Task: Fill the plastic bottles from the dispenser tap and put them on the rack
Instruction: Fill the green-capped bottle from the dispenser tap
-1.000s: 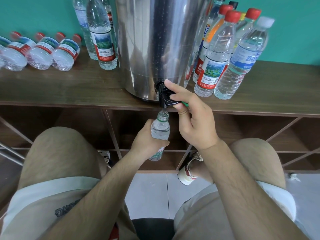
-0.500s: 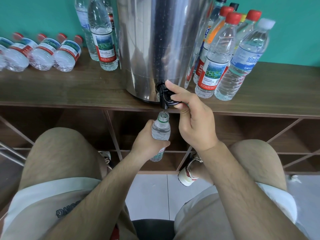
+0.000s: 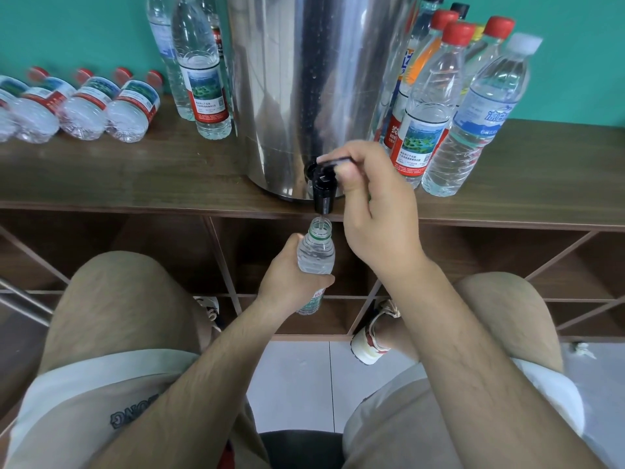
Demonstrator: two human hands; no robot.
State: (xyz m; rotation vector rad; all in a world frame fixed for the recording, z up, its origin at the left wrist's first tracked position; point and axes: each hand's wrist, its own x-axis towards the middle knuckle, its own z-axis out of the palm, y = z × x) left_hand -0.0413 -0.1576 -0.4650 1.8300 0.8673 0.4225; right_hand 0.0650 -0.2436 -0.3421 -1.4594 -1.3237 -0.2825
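A steel dispenser [image 3: 314, 89] stands on the wooden rack's top board [image 3: 135, 177]. Its black tap [image 3: 323, 191] juts over the front edge. My right hand [image 3: 375, 211] pinches the tap's lever, which is raised. My left hand [image 3: 291, 279] grips a small uncapped plastic bottle [image 3: 316, 255] upright, with its mouth right under the spout. The bottle holds clear water up to its shoulder. A thin stream shows at the mouth.
Capped bottles [image 3: 84, 106] lie in a row on the board at the left. Tall bottles stand left [image 3: 203, 72] and right [image 3: 436, 103] of the dispenser. Open compartments [image 3: 473, 265] sit below the board. My knees flank the tap.
My right hand has moved from pressing down on the tap to lifting its lever upward. The bottle stays under the spout in my left hand.
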